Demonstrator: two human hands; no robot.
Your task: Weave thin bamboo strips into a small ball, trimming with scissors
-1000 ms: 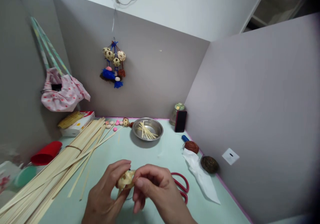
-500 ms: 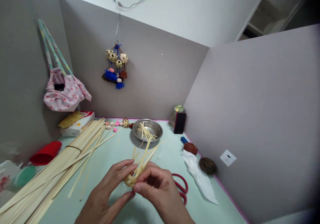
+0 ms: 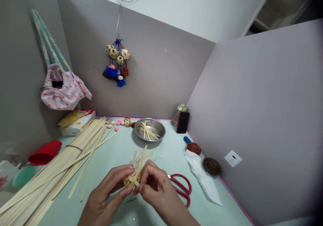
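Between my hands is a small, partly woven ball of pale bamboo strips (image 3: 130,180), with loose strip ends sticking up and away from me. My left hand (image 3: 107,192) grips its left side between thumb and fingers. At its right side my right hand (image 3: 157,184) is closed, pinching a strip end between thumb and forefinger. Red-handled scissors (image 3: 188,189) lie just right of my right hand, their blades mostly hidden behind it.
A bundle of long bamboo strips (image 3: 60,165) covers the left side. Behind my hands stands a metal bowl (image 3: 138,136) holding short strips. At right are a phone (image 3: 183,122), brown yarn (image 3: 193,148), dark yarn (image 3: 212,166) and white tissue (image 3: 202,174). A red cup (image 3: 45,152) lies far left.
The ball has turned in my hands, and its loose strips stand lower. My right fingers have shifted to a strip end at the ball's right side. The view has tilted slightly.
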